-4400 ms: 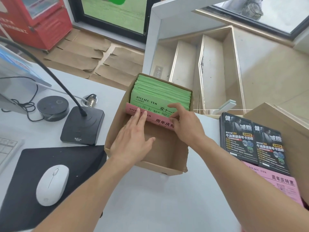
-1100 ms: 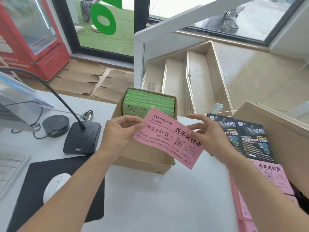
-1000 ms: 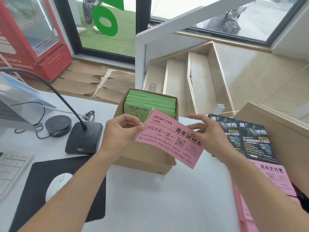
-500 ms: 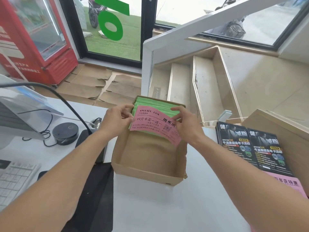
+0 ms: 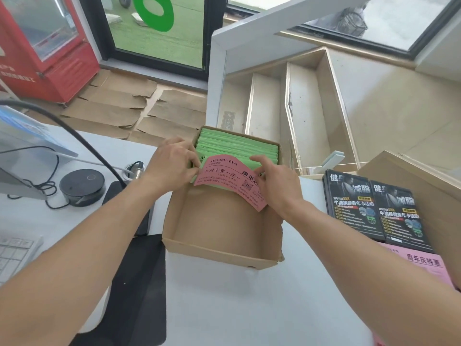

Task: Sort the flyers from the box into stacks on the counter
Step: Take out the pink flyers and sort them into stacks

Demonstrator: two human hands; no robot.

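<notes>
An open cardboard box (image 5: 219, 253) stands on the white counter (image 5: 249, 308). Green flyers (image 5: 237, 146) stand packed at its far end; its near half shows bare cardboard. A pink flyer (image 5: 224, 176) lies tilted against the green ones. My left hand (image 5: 172, 163) grips the pink flyer's left edge together with the green pack's left side. My right hand (image 5: 277, 186) holds the pink flyer's right part, its fingers reaching onto the green flyers. At the right lie two stacks of black flyers (image 5: 374, 208) and, nearer, a pink stack (image 5: 424, 263).
Left of the box are a black desk microphone with gooseneck (image 5: 74, 131), a round black puck (image 5: 82, 186), cables, a keyboard corner (image 5: 15, 250) and a black mouse pad (image 5: 139, 290). A brown panel (image 5: 424, 186) rises at the far right. Beyond the counter edge lies the floor.
The pink flyer, held up above the box a second ago, has moved back down against the green flyers. Both hands followed it to the box's far end.
</notes>
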